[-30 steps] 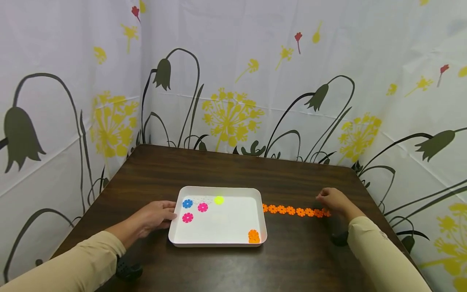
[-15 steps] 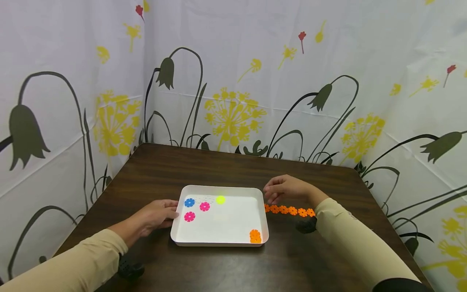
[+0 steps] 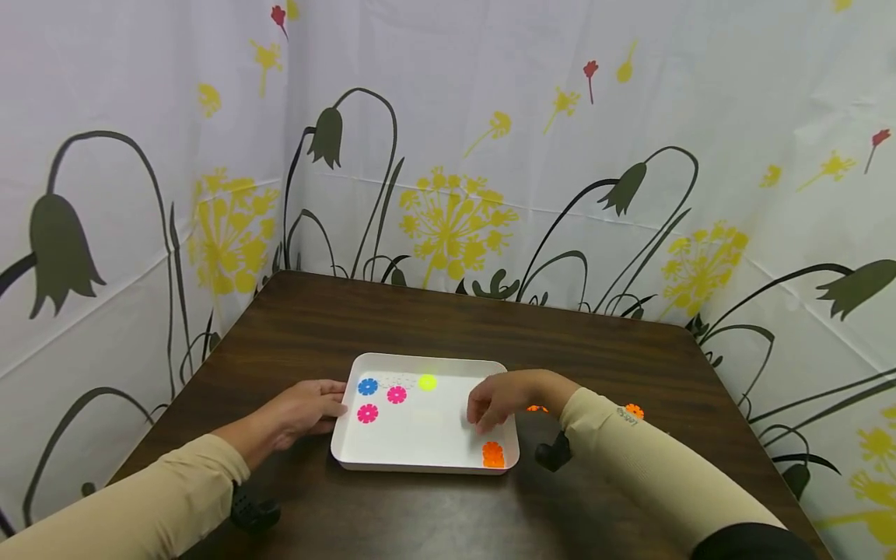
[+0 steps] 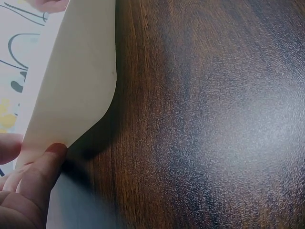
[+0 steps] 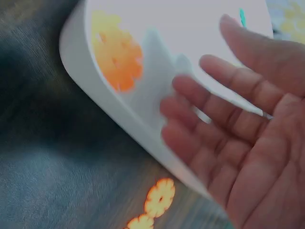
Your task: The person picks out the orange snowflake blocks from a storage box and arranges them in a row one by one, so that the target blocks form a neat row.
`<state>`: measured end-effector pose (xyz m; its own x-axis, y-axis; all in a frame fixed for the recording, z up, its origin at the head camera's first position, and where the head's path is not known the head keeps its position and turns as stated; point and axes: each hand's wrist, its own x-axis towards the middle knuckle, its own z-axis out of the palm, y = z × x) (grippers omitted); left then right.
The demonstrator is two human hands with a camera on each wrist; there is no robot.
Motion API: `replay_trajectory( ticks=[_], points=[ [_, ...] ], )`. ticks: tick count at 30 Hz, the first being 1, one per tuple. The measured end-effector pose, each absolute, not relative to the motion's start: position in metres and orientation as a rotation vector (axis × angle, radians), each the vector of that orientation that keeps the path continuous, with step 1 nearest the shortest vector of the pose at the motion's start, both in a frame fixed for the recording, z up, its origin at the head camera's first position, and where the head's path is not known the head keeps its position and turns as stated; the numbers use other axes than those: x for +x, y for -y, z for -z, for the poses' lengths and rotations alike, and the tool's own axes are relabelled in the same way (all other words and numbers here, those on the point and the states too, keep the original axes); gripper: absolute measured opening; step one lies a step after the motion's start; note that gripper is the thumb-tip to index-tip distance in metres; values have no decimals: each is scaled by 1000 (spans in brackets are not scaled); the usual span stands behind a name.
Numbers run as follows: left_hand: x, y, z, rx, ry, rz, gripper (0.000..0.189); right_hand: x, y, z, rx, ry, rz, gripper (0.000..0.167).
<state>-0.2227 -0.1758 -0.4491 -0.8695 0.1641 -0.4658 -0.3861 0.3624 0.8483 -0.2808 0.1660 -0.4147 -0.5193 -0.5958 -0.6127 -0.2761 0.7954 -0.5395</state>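
A shallow white tray (image 3: 420,447) lies on the dark wooden table. My left hand (image 3: 304,412) grips its left side; in the left wrist view, fingers (image 4: 40,179) press the outer wall, with a digit at the rim. Over the tray's right part is my right hand (image 3: 504,398), fingers loosely bent and nothing between them in the right wrist view. Orange flower-shaped discs (image 3: 493,455) overlap in the tray's near right corner, just below that hand. A row of orange flower discs (image 5: 159,198) lies right of the tray, mostly hidden by the right arm.
Toward the tray's far left lie a blue flower disc (image 3: 367,386), two pink flower discs (image 3: 397,395) and a yellow disc (image 3: 427,382). One end of the orange row (image 3: 634,411) shows beyond the right sleeve. A flower-patterned curtain (image 3: 448,155) hangs behind the table.
My right hand has moved left from the far end of the orange row, past the tray's right rim, to over the tray. The left hand stays at the tray's left side.
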Motion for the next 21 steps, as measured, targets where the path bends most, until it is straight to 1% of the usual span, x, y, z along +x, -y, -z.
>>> replay_trajectory(
  ticks=[6,10,11,14,18,21],
  points=[
    [-223,176,449,-192,-2149,-1531,53,-253,-149,428,-892,-2351,-100,39],
    [-223,175,448,-193,-2148,-1530,53,-242,-145,435,-979,-2437,-337,47],
    [-223,175,448,-193,-2149,-1528,53,-242,-145,435,-988,-2447,-345,47],
    [-223,175,448,-193,-2151,-1521,54,-244,-148,436,-989,-2464,-280,38],
    [-223,176,448,-195,-2155,-1515,53,-252,-156,436,-986,-2434,-86,25],
    [-223,176,449,-195,-2152,-1515,53,-259,-160,435,-966,-2389,69,20]
  ],
)
